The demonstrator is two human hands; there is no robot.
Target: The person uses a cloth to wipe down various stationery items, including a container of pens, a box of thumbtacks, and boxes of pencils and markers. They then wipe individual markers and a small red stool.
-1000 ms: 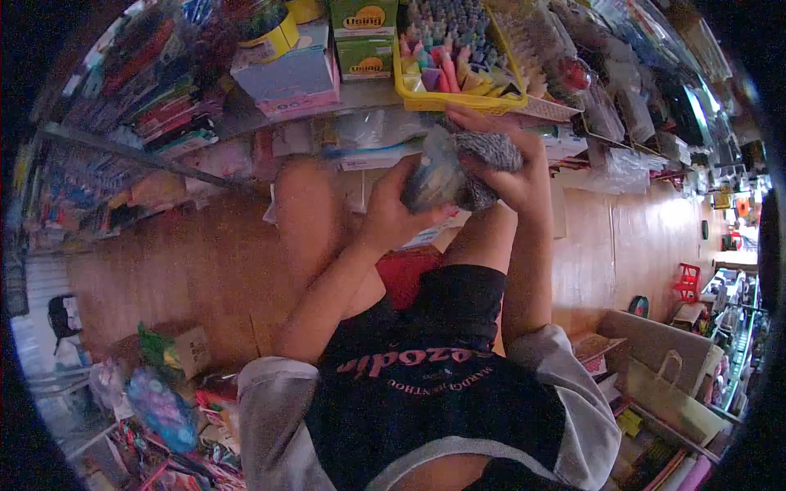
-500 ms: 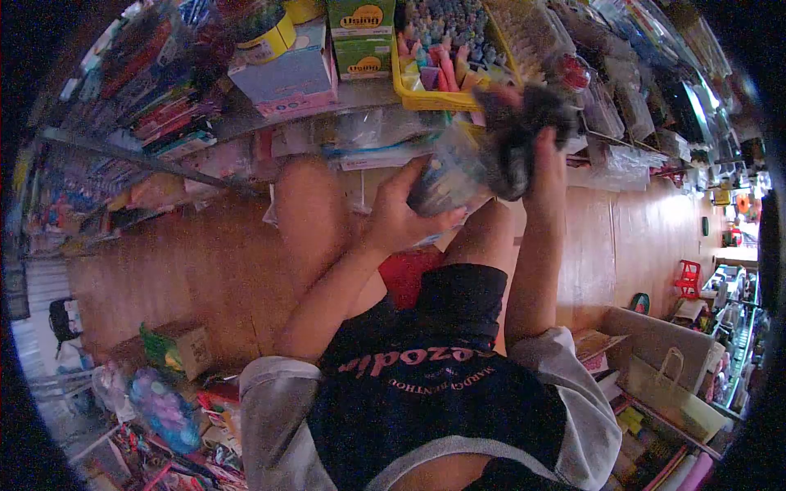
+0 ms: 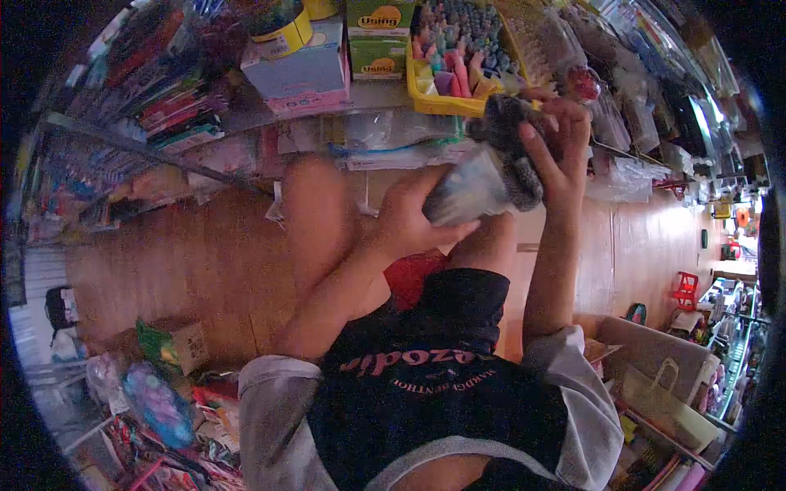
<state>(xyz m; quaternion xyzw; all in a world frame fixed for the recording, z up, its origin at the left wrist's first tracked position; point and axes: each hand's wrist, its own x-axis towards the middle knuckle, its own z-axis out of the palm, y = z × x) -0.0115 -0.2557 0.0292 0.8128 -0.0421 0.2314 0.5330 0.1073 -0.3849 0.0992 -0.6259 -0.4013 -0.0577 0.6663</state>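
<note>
My left hand [image 3: 413, 214] is closed around a translucent container with a pale blue-and-white pattern [image 3: 473, 190], which tilts up to the right. Against the container's upper right end lies a dark grey fuzzy bundle [image 3: 517, 155], its exact kind unclear. My right hand [image 3: 559, 147] grips this bundle from the right, thumb across its near side and the other fingers curled behind. Both hands are above my bent knees, just in front of a yellow basket [image 3: 458, 106].
Colourful tubes or pens fill the basket on the shelf, beside green boxes [image 3: 378, 57] and a blue-and-pink box [image 3: 299, 74]. Plastic-wrapped goods [image 3: 626, 176] hang at right. Behind me are cardboard boxes [image 3: 655, 348] and packed goods [image 3: 160, 401]. A red stool [image 3: 686, 290] stands farther right.
The fuzzy bundle, blurred by motion before, now shows more sharply against the container's end. Both hands appear slightly farther right, and the whole view has shifted a little.
</note>
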